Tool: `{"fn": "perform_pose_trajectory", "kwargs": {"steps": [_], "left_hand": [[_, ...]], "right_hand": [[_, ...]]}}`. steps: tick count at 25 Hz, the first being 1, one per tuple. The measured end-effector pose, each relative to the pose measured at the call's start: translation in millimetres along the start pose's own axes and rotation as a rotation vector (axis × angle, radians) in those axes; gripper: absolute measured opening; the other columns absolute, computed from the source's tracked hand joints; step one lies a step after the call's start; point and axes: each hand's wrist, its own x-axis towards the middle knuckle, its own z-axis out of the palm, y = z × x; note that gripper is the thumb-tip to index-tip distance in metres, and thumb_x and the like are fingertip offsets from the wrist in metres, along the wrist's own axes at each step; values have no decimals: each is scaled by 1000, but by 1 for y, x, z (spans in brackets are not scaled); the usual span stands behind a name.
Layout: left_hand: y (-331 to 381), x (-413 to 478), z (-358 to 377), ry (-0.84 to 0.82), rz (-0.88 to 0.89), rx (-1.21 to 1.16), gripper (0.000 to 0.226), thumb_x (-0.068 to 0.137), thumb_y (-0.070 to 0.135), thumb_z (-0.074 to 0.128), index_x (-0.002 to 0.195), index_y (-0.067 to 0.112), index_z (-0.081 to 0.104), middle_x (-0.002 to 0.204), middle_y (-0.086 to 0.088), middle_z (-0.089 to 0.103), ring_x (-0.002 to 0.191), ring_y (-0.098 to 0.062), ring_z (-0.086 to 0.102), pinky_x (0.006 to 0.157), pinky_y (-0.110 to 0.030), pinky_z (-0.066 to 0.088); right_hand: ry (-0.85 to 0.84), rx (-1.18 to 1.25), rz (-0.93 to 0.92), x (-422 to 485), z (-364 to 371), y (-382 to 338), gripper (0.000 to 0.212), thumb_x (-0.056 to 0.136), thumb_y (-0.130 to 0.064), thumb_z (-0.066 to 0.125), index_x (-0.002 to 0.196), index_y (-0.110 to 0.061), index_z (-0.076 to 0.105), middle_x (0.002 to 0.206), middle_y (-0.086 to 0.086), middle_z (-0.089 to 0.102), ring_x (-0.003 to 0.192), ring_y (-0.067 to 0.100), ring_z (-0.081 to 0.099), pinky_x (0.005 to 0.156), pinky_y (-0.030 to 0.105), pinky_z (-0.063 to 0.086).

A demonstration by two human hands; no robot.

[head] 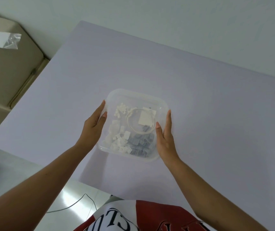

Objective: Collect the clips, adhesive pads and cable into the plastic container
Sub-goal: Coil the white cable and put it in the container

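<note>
A clear plastic container [162, 104] sits in the middle of the pale table. It is covered by a translucent lid. Through it I see white clips [119, 142], grey adhesive pads [137, 142], a white coiled cable [140, 120] and a white square pad [146, 118]. My left hand [95, 124] rests flat against the container's left side, fingers straight, thumb on the lid's edge. My right hand [166, 135] lies flat against its right side, fingers straight, thumb on the rim.
The pale lilac table [200, 97] stretches around the container. A beige cabinet [8, 69] with a plastic bag [12, 41] stands at the left. A thin grey wire [76, 204] lies on the shiny floor below the table's near edge.
</note>
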Motion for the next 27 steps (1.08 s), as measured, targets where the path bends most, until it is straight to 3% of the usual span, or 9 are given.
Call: {"fn": "perform_pose_trajectory", "kwargs": {"steps": [3,7,13,18,23,27], "left_hand": [[3,2,5,0,-30,-85,44,101,29,43,145,33,39,146,16,44,134,-8,43,114,-41,34],[35,20,44,-29,-9,-128,45,101,28,43,145,30,39,147,11,45,135,-10,44,114,-42,35],[97,76,160,-146,64,-151,44,102,28,40,146,26,40,148,6,45,135,-13,44,114,-39,35],[130,101,249,-184,69,-115,45,102,23,40,147,23,38,150,4,42,137,-13,39,117,-32,29],[133,108,292,-143,66,-104,45,102,23,39,146,21,38,150,2,42,138,-13,38,117,-34,28],[134,113,303,-117,88,-95,44,102,24,38,146,20,39,150,3,43,139,-12,38,117,-29,27]], "right_hand": [[17,100,84,-1,-4,-3,61,102,-34,35,152,-33,1,153,-22,12,136,-5,18,105,13,17],[129,155,124,21,-46,1,57,101,-35,38,152,-22,16,155,-1,31,139,15,34,109,25,29],[326,124,106,77,-161,15,53,101,-34,39,149,-21,25,150,1,39,134,17,40,107,27,32],[410,89,120,112,-241,32,50,101,-34,39,147,-19,30,141,-2,44,118,6,42,94,19,31],[417,51,151,130,-272,48,49,101,-36,38,147,-20,31,136,-2,48,122,12,44,92,15,30],[416,27,137,137,-280,56,51,101,-37,37,148,-20,28,146,4,44,131,21,43,97,19,30]]}}
